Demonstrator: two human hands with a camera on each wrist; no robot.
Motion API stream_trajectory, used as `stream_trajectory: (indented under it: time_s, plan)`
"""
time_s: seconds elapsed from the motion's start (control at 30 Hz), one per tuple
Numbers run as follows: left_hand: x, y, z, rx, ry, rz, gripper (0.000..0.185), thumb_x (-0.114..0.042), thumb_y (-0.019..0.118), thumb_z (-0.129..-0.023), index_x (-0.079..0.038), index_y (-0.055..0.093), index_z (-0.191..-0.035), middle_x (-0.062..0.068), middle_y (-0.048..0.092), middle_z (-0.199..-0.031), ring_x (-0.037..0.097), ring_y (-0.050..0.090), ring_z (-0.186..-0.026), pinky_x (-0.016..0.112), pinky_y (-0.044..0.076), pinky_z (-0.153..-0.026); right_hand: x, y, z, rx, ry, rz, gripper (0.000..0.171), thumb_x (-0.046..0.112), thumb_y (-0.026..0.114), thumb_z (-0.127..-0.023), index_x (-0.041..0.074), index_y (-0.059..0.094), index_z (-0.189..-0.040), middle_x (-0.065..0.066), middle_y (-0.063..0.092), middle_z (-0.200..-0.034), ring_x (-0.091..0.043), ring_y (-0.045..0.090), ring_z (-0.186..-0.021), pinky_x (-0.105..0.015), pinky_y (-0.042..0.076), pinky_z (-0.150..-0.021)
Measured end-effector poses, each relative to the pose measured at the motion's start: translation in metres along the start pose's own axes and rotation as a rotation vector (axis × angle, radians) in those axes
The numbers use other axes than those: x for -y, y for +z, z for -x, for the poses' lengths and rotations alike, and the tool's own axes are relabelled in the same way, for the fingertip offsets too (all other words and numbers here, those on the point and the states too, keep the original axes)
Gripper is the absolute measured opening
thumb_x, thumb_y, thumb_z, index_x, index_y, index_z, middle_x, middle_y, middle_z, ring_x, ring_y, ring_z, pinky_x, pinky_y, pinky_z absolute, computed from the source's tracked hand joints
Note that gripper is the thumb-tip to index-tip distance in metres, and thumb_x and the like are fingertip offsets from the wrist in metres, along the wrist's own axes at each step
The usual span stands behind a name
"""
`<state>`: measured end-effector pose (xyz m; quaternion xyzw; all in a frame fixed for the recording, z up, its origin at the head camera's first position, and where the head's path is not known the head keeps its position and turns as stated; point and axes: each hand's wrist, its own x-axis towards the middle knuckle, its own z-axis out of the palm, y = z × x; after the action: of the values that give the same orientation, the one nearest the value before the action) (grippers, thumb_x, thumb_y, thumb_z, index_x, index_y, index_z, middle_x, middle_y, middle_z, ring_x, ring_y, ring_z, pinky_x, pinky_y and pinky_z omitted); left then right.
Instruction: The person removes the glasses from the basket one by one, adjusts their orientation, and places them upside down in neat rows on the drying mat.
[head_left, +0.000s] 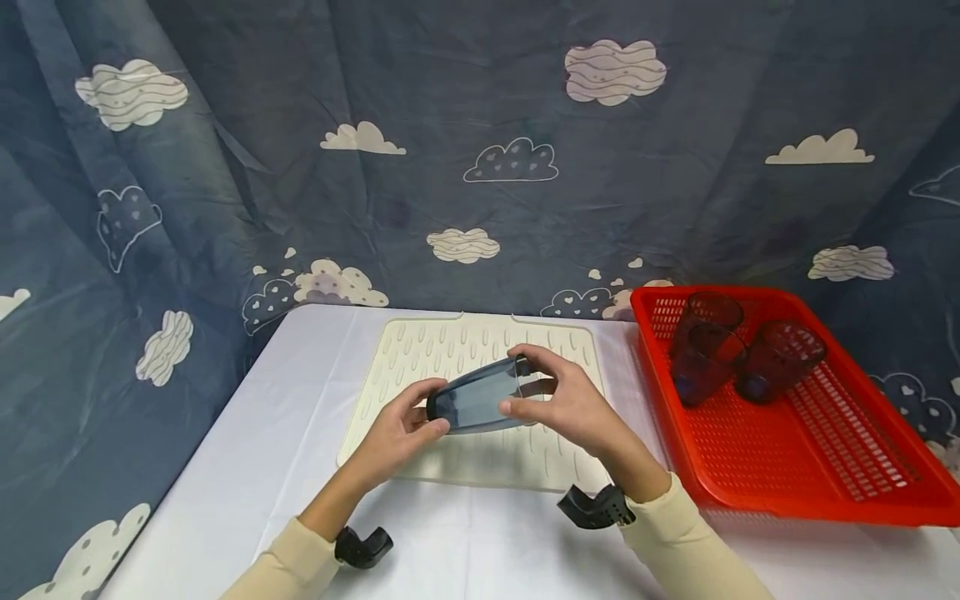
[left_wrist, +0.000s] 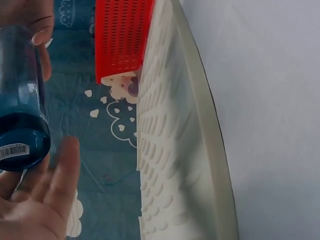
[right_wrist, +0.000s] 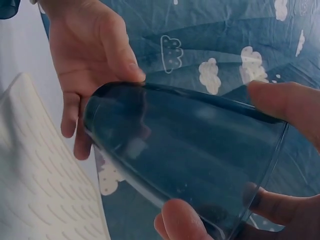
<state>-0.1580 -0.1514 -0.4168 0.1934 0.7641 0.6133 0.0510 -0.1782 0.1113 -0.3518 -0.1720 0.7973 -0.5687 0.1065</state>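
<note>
A translucent blue-grey cup (head_left: 480,402) lies on its side in the air, just above a cream ribbed mat (head_left: 480,342). My left hand (head_left: 408,425) holds its narrow base end, with the thumb on top (right_wrist: 125,65) and the fingers behind. My right hand (head_left: 551,396) grips the wide rim end between thumb and fingers (right_wrist: 285,102). In the left wrist view the cup (left_wrist: 20,110) shows a barcode sticker on its base, next to my left hand (left_wrist: 42,200). In the right wrist view the cup (right_wrist: 185,160) fills the frame.
A red perforated basket (head_left: 840,454) stands at the right on the white table (head_left: 285,467), with three dark cups (head_left: 708,350) lying in its far end. A cloud-printed blue curtain (head_left: 480,167) hangs behind and to the left.
</note>
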Motion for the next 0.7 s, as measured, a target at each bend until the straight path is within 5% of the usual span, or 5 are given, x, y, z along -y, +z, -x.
stream_trajectory:
  time_s: [0.23, 0.47, 0.7]
  plan:
    - [-0.004, -0.002, 0.004, 0.021, -0.022, 0.181, 0.057, -0.012, 0.065, -0.096, -0.001, 0.039, -0.145, 0.026, 0.040, -0.143, 0.008, 0.063, -0.098, 0.019, 0.057, -0.084, -0.001, -0.001, 0.001, 0.069, 0.001, 0.003, 0.063, 0.022, 0.076, -0.085, 0.010, 0.047, -0.139, -0.021, 0.054, -0.131, -0.032, 0.065, -0.110, -0.038, 0.062, -0.079]
    - [-0.012, -0.006, 0.005, -0.032, 0.011, 0.032, 0.062, -0.010, 0.068, -0.093, -0.010, 0.039, -0.148, 0.022, 0.046, -0.146, 0.020, 0.054, -0.116, 0.016, 0.048, -0.091, -0.009, -0.003, 0.003, 0.161, -0.044, 0.088, 0.068, 0.021, 0.075, -0.088, 0.010, 0.037, -0.143, -0.021, 0.050, -0.134, -0.031, 0.062, -0.112, -0.035, 0.058, -0.087]
    - [-0.024, -0.008, 0.008, -0.073, 0.052, -0.136, 0.068, -0.009, 0.074, -0.087, -0.015, 0.042, -0.146, 0.016, 0.056, -0.134, 0.020, 0.052, -0.105, 0.022, 0.045, -0.083, -0.018, -0.003, 0.006, 0.187, -0.075, 0.009, 0.077, 0.018, 0.077, -0.086, 0.011, 0.031, -0.148, -0.023, 0.045, -0.140, -0.035, 0.060, -0.117, -0.031, 0.060, -0.085]
